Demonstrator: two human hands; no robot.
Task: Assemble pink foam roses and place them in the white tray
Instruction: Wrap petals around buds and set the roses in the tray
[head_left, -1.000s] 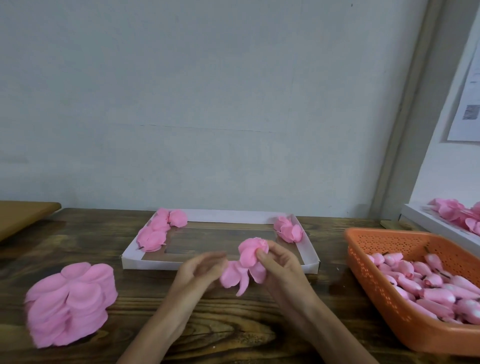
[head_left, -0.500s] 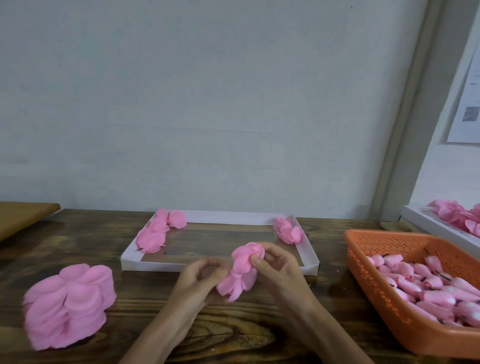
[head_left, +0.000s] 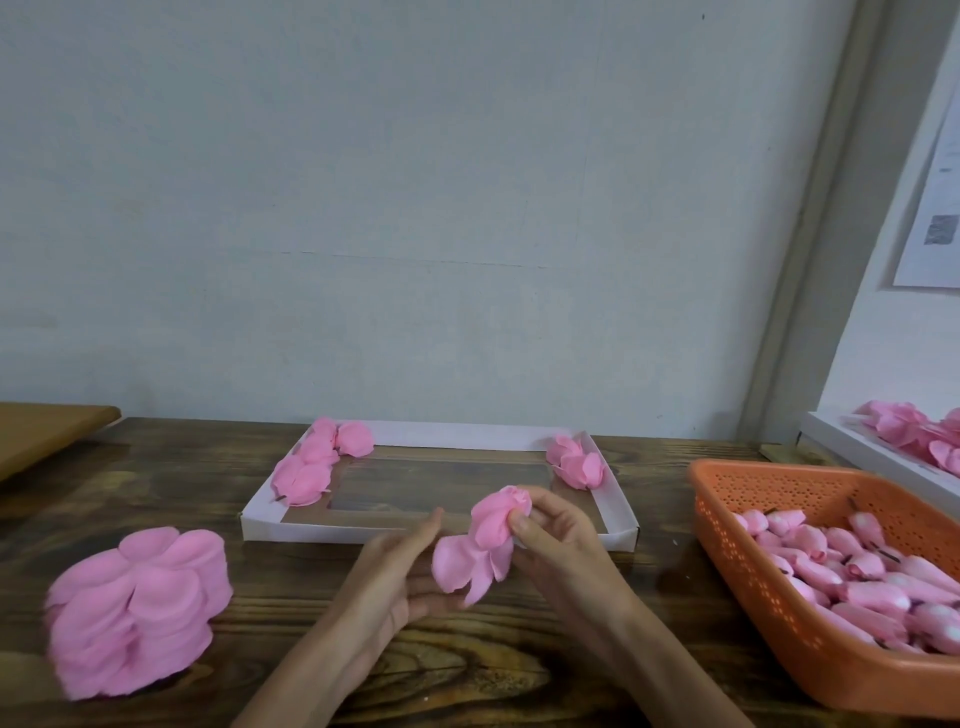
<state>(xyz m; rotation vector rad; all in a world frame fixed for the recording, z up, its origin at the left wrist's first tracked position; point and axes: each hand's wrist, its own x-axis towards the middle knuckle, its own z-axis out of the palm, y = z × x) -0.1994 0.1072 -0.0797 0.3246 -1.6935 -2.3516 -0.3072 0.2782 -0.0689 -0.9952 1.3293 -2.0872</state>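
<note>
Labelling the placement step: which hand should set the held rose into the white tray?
Likely right. The right hand pinches the rose at its bud, by the near rim of the white tray; the left hand only touches petals, fingers straight.

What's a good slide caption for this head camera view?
The right hand pinches a half-assembled pink foam rose, left hand touching its petals, in front of the white tray.

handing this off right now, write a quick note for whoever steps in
Right hand pinches a half-built rose near the white tray's front edge; left hand is open beside its loose lower petals.
Done: rose cluster at the tray's left end, one rose at its right.
To do: finish this rose, tray it, then build more from the petal stack and the buds in the orange basket.
</note>
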